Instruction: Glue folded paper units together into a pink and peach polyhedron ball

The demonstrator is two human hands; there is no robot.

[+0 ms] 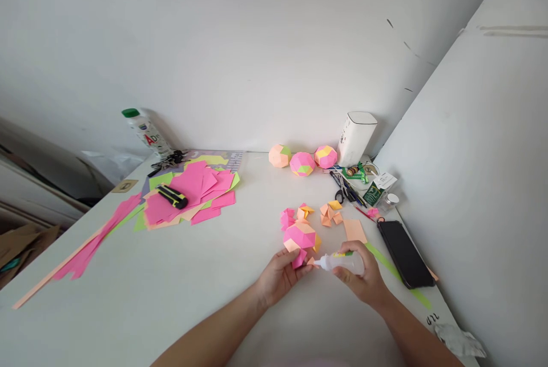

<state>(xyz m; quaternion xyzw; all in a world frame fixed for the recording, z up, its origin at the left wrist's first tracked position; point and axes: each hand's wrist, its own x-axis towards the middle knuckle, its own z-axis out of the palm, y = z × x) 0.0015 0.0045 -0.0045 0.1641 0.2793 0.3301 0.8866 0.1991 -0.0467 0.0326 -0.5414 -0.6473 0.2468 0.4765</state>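
In my left hand (277,279) is a partly built paper ball (300,236) of pink, peach and yellow facets, its lower side showing loose flaps. My right hand (366,278) grips a clear glue bottle (349,263) lying nearly level. The bottle's nozzle points left and meets a small peach flap (312,262) near my left fingertips. Just behind the ball sit folded paper pieces, one pink (287,218) and one orange and peach (304,212). A peach folded cluster (329,214) rests to their right.
Three finished paper balls (302,164) stand along the wall. At left lie pink paper sheets (192,187), a box cutter (172,196) and a green-capped bottle (148,134). To the right are scissors (339,194), a black phone (406,254), a small jar (389,202) and a white container (357,138).
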